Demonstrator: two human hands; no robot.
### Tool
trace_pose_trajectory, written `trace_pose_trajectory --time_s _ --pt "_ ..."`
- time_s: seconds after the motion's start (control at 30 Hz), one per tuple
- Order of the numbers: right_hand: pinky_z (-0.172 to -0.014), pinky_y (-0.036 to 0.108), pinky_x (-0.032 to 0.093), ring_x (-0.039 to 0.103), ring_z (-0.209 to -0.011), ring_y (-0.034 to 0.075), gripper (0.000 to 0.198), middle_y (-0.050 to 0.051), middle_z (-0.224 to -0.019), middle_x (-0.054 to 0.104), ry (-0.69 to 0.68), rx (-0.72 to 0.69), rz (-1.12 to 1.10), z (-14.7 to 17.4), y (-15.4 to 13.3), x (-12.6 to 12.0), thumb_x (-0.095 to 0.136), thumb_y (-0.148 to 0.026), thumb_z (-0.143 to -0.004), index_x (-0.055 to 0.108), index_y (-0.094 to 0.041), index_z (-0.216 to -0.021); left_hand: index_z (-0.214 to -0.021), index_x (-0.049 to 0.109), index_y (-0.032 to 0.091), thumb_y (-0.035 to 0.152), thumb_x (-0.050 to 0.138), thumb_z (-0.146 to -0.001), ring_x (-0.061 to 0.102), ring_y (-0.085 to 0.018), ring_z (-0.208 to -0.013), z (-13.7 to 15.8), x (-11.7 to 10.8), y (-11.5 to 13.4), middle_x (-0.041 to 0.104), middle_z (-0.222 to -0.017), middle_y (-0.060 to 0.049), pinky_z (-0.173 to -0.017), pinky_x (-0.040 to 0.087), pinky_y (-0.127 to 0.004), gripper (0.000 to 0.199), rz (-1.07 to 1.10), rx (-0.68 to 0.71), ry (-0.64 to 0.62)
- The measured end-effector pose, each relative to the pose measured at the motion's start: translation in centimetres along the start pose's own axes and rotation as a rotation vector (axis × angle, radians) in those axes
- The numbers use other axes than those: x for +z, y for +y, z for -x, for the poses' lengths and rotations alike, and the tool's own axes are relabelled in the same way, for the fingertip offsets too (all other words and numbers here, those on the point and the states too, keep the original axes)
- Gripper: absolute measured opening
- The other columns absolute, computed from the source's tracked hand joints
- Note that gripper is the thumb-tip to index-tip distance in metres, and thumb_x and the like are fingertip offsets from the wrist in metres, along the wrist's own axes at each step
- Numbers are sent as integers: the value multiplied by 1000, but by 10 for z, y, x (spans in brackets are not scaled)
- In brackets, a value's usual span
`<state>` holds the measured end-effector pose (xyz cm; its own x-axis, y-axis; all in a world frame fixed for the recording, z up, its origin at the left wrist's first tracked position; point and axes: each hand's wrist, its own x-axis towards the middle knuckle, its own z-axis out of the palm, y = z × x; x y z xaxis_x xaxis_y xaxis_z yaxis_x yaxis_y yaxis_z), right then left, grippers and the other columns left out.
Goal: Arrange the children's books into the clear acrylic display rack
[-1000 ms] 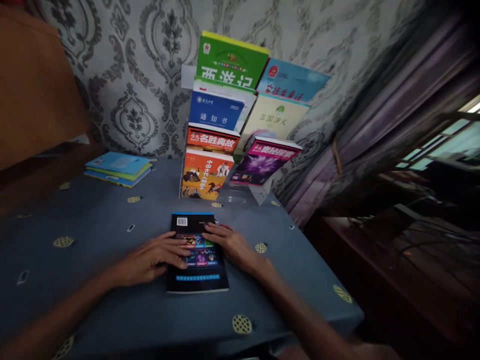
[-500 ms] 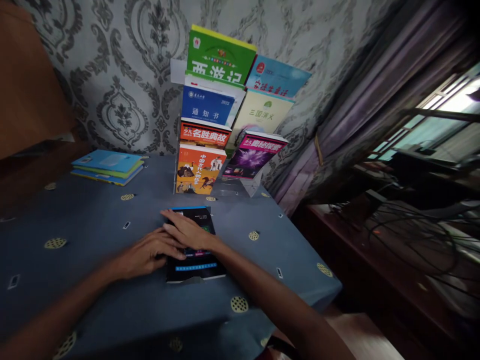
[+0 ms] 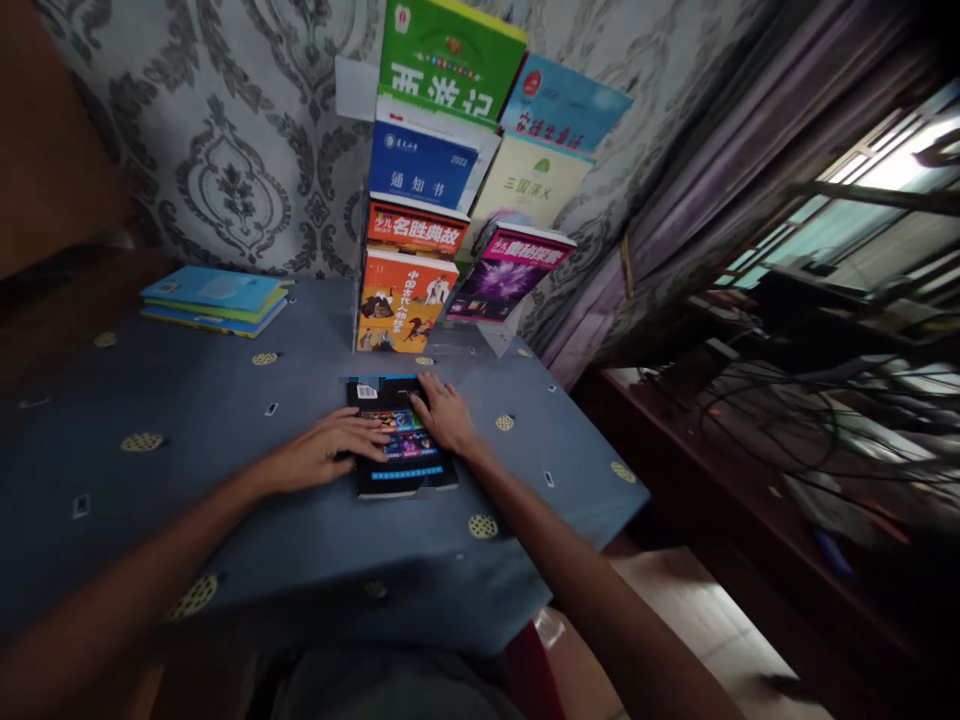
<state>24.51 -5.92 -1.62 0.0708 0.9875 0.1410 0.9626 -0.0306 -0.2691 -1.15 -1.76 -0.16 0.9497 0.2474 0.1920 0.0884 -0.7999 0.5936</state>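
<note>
A black book (image 3: 399,487) with small coloured pictures, a blue strip and a barcode lies flat on the cloth-covered table (image 3: 300,540). From the left, my left hand (image 3: 337,445) rests on its left part with the fingers stretched across the cover. My right hand (image 3: 445,412) lies on the book's upper right edge, fingers extended toward the far side and the thumb on the cover. Neither hand is wrapped round the book.
Behind the book stands a clear rack holding several upright books, among them an orange book (image 3: 405,305) and a purple book (image 3: 504,275). A small book stack (image 3: 214,298) lies at the back left. Tangled cables (image 3: 780,420) cover a surface at right.
My right hand has moved from the book's upper left across to its right edge, uncovering the barcode and coloured pictures. The camera view has shifted, so the scene sits higher.
</note>
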Motion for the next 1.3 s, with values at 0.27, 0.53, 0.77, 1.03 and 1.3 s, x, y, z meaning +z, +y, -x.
trace_pose_trajectory --time_s 0.27,0.53,0.77,1.03,1.3 --pt "-123 45 25 33 -150 24 52 17 -157 42 12 -16 22 0 -5 -1 39 -36 -104 42 -11 -150 -140 55 33 6 54 -77 33 -24 -149 18 -1 22 47 -155 -2 -123 16 -57 69 -18 -10 -57" --pt "-122 49 27 35 -148 28 54 19 -156 42 48 -42 -11 5 -1 -3 38 -37 -104 43 -8 -148 -129 66 36 20 57 -90 53 -24 -135 10 14 81 67 -136 -1 -120 30 -51 43 168 -134 -60" --pt "-122 51 29 28 -152 27 46 16 -159 39 33 -204 -54 14 1 -7 36 -26 -103 50 -11 -144 -124 68 29 33 57 -95 63 -23 -115 -42 18 62 71 -122 -4 -107 45 -41 31 85 -158 -4" --pt "-121 50 31 41 -146 24 43 16 -148 54 -49 -479 -162 53 29 -23 39 -20 -102 52 -12 -141 -133 58 23 55 65 -87 49 -35 -132 -48 53 52 56 -143 -13 -113 36 -57 56 -252 -207 114" --pt "-121 54 29 43 -144 25 47 17 -144 57 -119 -523 -266 63 44 -43 48 -44 -102 58 -13 -136 -137 61 16 36 45 -101 39 -39 -144 -32 90 62 56 -145 -19 -119 29 -58 44 -49 -341 152"
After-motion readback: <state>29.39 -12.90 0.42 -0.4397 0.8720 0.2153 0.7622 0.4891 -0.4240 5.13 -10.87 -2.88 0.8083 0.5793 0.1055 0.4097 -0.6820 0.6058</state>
